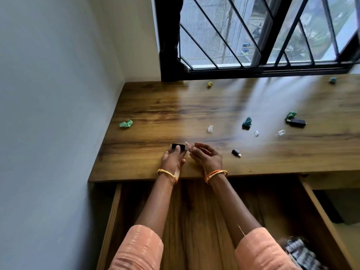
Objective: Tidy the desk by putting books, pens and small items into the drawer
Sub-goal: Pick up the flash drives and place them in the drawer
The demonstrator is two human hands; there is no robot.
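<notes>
Spreading wide under the window, the desk carries scattered scraps and small gadgets, and the open drawer lies straight below the front edge, beneath both forearms, mostly bare. Just above that edge, the left hand pinches a small black stick, long axis running left to right. The right hand nips what looks like a clear cap at the stick's right end.

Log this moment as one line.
left hand: holds black USB stick | right hand: holds clear cap | drawer: open
</notes>
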